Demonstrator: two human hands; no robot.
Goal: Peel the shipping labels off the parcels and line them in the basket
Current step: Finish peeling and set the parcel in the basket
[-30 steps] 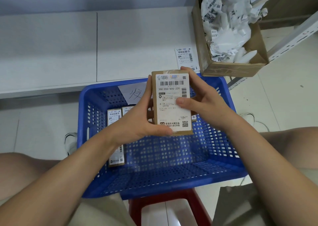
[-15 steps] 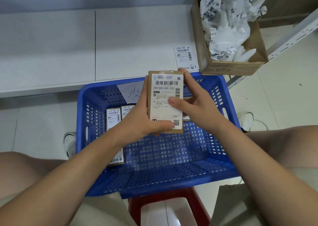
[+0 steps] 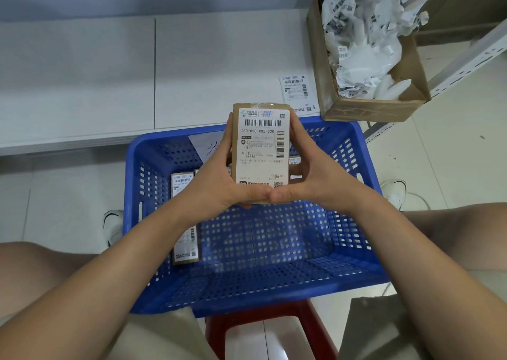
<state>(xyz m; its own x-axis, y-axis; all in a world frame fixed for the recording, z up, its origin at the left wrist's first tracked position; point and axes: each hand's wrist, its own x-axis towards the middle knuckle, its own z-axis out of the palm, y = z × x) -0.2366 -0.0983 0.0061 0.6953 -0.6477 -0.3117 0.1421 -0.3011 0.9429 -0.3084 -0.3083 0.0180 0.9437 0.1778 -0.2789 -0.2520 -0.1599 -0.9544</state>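
Both hands grasp one parcel [image 3: 260, 151] upright above the basket [image 3: 354, 151]: left hand [image 3: 219, 184] fingers wrapped behind its left edge, right hand [image 3: 315, 178] behind its right, thumbs meeting at the bottom edge. Flat brown cardboard slab, glossy white printed label [image 3: 263, 154] across its face. Basket is blue perforated plastic; labelled parcels [image 3: 185, 217] line its floor.
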